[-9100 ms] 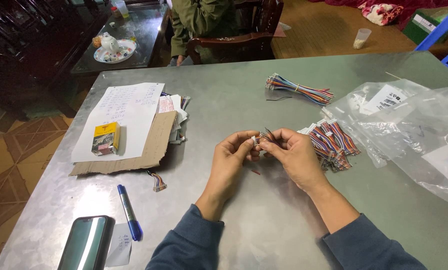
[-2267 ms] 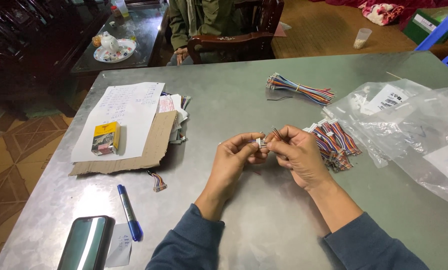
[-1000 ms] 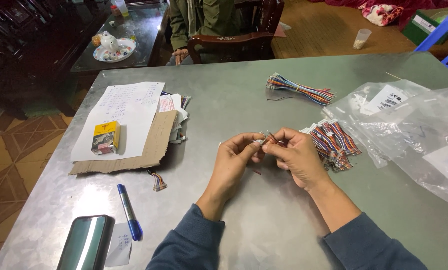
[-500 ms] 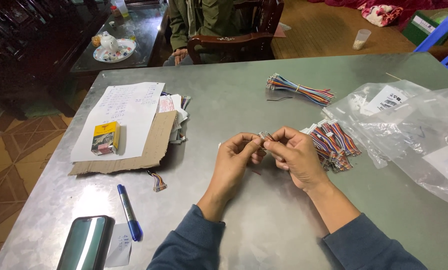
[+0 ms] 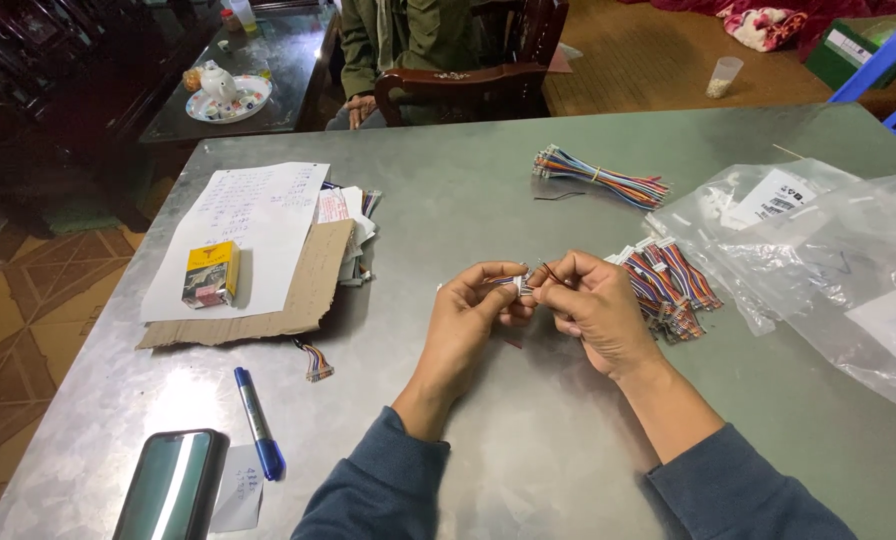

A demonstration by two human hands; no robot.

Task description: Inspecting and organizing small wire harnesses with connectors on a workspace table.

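Over the middle of the metal table (image 5: 488,190), my left hand (image 5: 471,312) and my right hand (image 5: 593,305) meet fingertip to fingertip. Between them they pinch a small white connector with short coloured wires (image 5: 521,283). A thin dark wire end sticks up by my right thumb. Just right of my right hand lies a heap of multicoloured wire harnesses with white plugs (image 5: 670,280). A tied bundle of coloured wires (image 5: 600,182) lies farther back.
Clear plastic bags (image 5: 833,260) cover the right side. At left lie a sheet of paper (image 5: 243,230) on cardboard (image 5: 298,300), a small yellow box (image 5: 211,272), a blue marker (image 5: 259,422), a phone (image 5: 171,487) and a loose small harness (image 5: 315,361). A seated person (image 5: 408,40) is behind the far edge.
The hands stay in the same spot; only the fingers shift slightly around the small connector. Nothing else on the table has moved.
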